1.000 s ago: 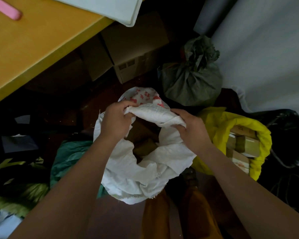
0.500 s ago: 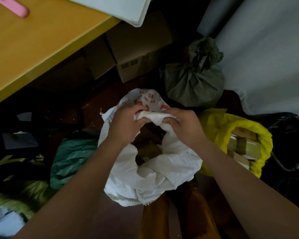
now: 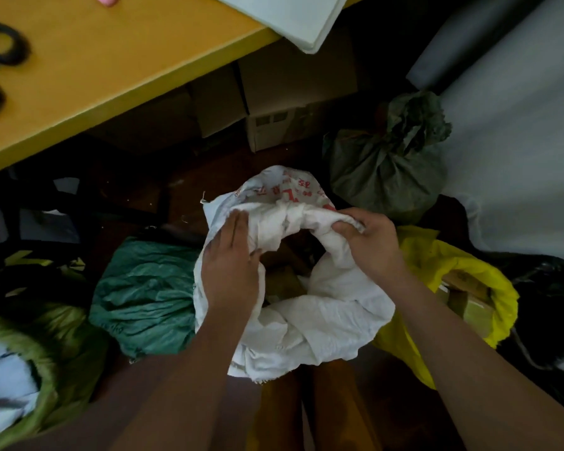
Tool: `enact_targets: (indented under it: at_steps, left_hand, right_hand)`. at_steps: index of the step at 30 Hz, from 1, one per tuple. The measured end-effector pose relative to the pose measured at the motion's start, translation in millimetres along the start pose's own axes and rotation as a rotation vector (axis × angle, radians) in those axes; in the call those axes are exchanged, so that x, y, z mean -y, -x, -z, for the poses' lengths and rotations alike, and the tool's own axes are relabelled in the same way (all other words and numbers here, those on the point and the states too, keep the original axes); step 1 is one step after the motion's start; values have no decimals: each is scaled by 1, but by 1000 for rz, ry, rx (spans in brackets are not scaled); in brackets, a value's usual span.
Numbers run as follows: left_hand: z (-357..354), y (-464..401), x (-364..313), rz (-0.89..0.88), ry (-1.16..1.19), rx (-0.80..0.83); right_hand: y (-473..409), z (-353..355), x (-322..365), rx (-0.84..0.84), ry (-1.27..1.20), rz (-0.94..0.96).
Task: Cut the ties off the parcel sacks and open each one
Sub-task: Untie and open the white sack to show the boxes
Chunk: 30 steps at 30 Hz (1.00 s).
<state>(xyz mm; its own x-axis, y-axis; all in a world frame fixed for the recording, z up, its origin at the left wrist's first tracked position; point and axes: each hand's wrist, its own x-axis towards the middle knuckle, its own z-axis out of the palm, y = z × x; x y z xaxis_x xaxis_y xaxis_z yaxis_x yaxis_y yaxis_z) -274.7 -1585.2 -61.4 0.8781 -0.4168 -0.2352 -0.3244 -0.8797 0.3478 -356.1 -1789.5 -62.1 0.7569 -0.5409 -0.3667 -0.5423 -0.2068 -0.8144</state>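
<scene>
A white woven sack (image 3: 332,314) with red print stands on the floor in front of me, its mouth open and its rim rolled outward. Brown parcels show dimly inside it. My left hand (image 3: 232,268) lies flat on the left rim, fingers extended. My right hand (image 3: 368,242) pinches the rolled far-right rim. A grey-green sack (image 3: 388,170) behind it is knotted shut at its neck. To the right, a yellow sack (image 3: 469,268) is open with cardboard boxes inside. A teal sack (image 3: 144,297) lies to the left.
A yellow table (image 3: 111,60) juts over the upper left, with a black object (image 3: 0,50) and a white tray (image 3: 290,17) on it. Cardboard boxes (image 3: 274,102) sit under it. An olive-green sack (image 3: 46,346) lies lower left, a black bag (image 3: 547,294) far right.
My hands have moved apart along the white sack's rim: the left slid to the left side and flattened, the right shifted right. The camera view tilted up slightly.
</scene>
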Motion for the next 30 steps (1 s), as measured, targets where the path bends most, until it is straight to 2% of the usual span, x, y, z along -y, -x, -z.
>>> enact_targets:
  at_steps: [2,5,8,11,14,17,19,23,26,27,28,30]
  left_hand:
    - [1,-10,9,26,190,-42]
    - [5,-22,19,89,399,-37]
    - [6,-29,20,237,613,55]
    - [5,-30,18,286,688,110]
    - [5,-33,13,288,692,159]
    - [7,-37,6,254,704,219]
    - [9,-41,6,254,765,260]
    - [10,-40,16,311,854,327]
    - [9,-35,12,366,958,231]
    - [7,-33,11,370,920,158]
    - [6,-30,11,352,787,68]
    - [8,-21,9,271,408,-121]
  right_hand:
    - [-6,12,-4,-21,-105,-59]
    - [-12,23,-12,-49,-130,-107]
    - [-13,17,-13,-13,39,-93]
    - [-12,11,-5,42,367,213]
    - [-17,2,13,213,578,526]
    - [-23,-14,26,337,861,704]
    - [-29,-25,30,430,962,719]
    - [-39,-33,29,480,848,661]
    - [-46,-34,29,534,658,550]
    - [-49,-35,28,568,614,501]
    - [-52,-35,27,590,571,458]
    - [-56,-38,27,600,473,370]
